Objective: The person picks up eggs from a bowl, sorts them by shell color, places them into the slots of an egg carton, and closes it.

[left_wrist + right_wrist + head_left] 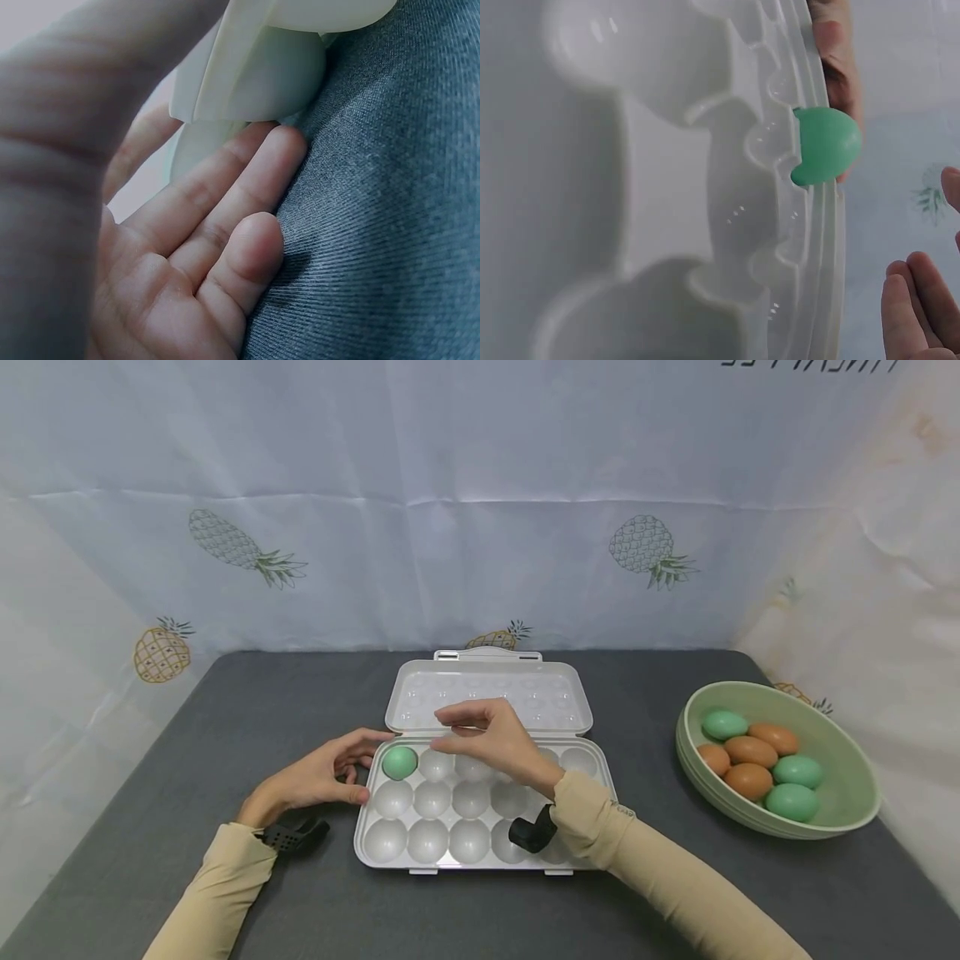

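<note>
A white plastic egg carton point(491, 864) lies open on the dark table. One green egg point(400, 762) sits in its far-left cup; the other cups in view hold nothing. My left hand point(318, 774) rests at the carton's left side, with the thumb and fingertips right at its edge. In the left wrist view, its loosely bent fingers point(259, 172) lie against the cloth beside the carton's cups. Over the back row, my right hand point(495, 739) hovers with fingers extended and thumb apart, nothing between them. The right wrist view shows the green egg point(829, 146) protruding above the rim.
The carton's raised lid point(558, 693) stands behind the cups. To the right, a light green bowl point(851, 781) holds several brown and green eggs. Dark grey cloth point(300, 697) covers the table, and a pale pineapple-print curtain point(465, 568) hangs behind it.
</note>
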Action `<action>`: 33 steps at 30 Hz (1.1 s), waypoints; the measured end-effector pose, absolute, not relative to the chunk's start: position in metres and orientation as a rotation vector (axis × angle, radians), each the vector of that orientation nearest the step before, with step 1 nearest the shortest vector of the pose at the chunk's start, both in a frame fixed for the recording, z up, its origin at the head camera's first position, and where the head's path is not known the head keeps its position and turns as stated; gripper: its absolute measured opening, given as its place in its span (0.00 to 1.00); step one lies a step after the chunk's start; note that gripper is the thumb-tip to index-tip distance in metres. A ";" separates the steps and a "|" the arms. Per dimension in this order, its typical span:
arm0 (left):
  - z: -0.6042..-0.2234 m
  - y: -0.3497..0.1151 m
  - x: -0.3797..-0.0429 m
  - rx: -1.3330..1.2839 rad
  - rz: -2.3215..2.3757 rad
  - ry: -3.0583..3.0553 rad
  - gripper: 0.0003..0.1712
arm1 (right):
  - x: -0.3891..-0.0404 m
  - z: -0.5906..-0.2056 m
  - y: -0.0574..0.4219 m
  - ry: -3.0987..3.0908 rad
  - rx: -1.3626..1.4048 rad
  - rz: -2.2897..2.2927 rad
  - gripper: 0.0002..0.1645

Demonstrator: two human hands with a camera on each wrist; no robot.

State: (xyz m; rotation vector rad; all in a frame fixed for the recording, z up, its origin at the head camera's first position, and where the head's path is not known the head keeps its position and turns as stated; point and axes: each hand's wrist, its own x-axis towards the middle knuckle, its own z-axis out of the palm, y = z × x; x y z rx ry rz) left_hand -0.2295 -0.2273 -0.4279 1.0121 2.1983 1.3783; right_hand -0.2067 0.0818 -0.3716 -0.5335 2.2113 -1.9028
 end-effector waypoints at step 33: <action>-0.432 -0.228 -0.231 1.088 1.396 2.180 0.45 | -0.199 -0.357 0.184 2.433 -0.373 -1.950 0.26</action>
